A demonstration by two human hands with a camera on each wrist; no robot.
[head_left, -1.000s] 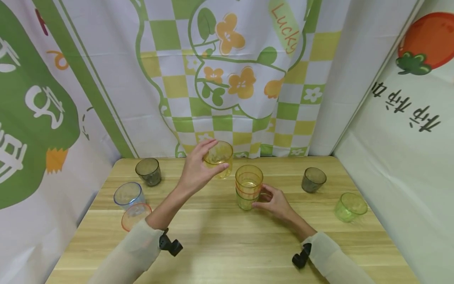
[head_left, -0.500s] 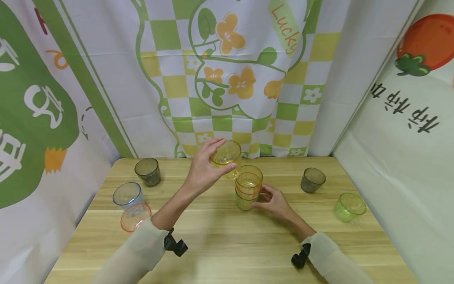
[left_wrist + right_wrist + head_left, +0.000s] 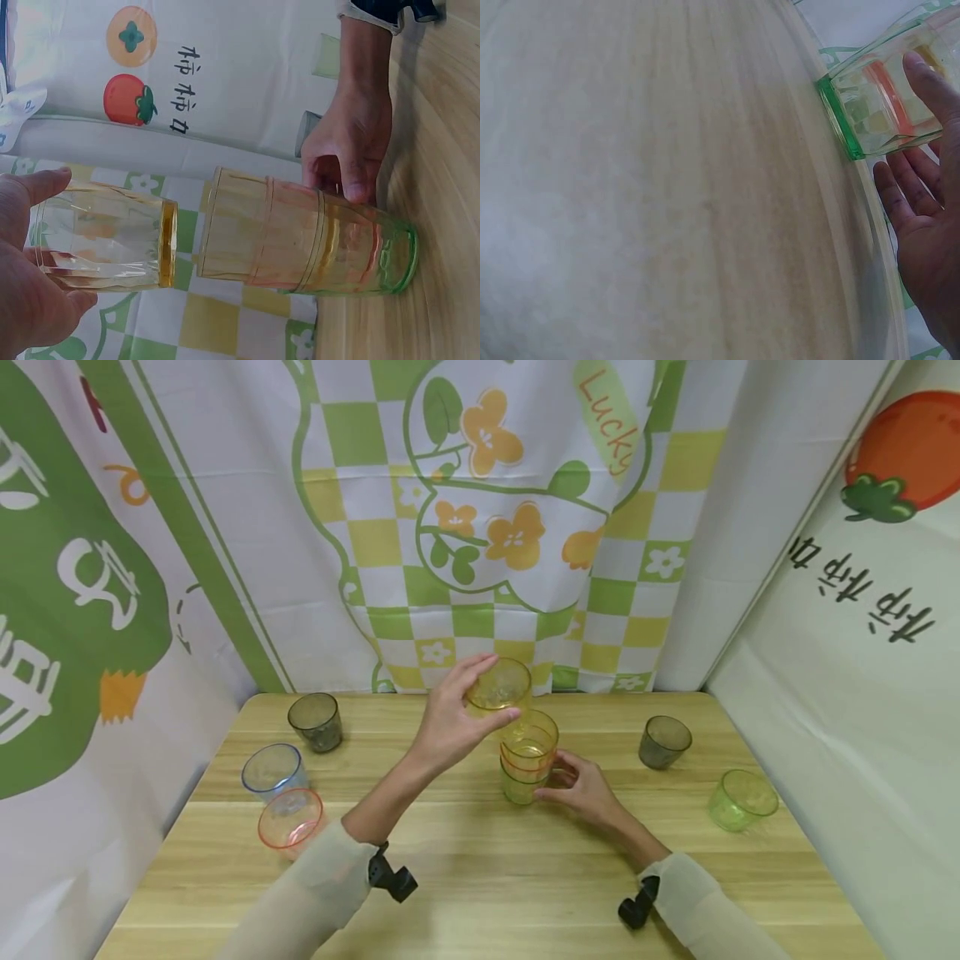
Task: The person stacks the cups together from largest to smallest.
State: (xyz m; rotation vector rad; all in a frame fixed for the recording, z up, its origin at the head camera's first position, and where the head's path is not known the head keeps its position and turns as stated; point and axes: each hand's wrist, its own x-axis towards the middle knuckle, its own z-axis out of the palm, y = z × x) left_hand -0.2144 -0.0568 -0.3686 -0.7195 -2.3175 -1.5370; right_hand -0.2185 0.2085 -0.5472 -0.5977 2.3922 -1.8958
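My left hand (image 3: 448,717) holds a clear yellow cup (image 3: 502,685) by its side, upright, up over a stack of cups. The stack has a green cup (image 3: 519,790) at the bottom, an orange-red cup (image 3: 525,766) nested in it and a yellow cup (image 3: 538,727) on top. In the left wrist view a small gap shows between the base of the held cup (image 3: 112,240) and the stack's top rim. My right hand (image 3: 588,792) grips the right side of the stack low down, thumb in front. The right wrist view shows its thumb against the green cup (image 3: 866,116).
On the left of the table (image 3: 480,893) stand a grey cup (image 3: 317,727), a blue-rimmed cup (image 3: 273,772) and a red-rimmed cup (image 3: 292,820) close by it. Another grey cup (image 3: 663,743) and a green cup (image 3: 741,802) stand at right. A patterned curtain (image 3: 465,618) hangs behind.
My left hand has carried the yellow cup to the right, from beside the stack to above it. The right hand and the stack have stayed in place.
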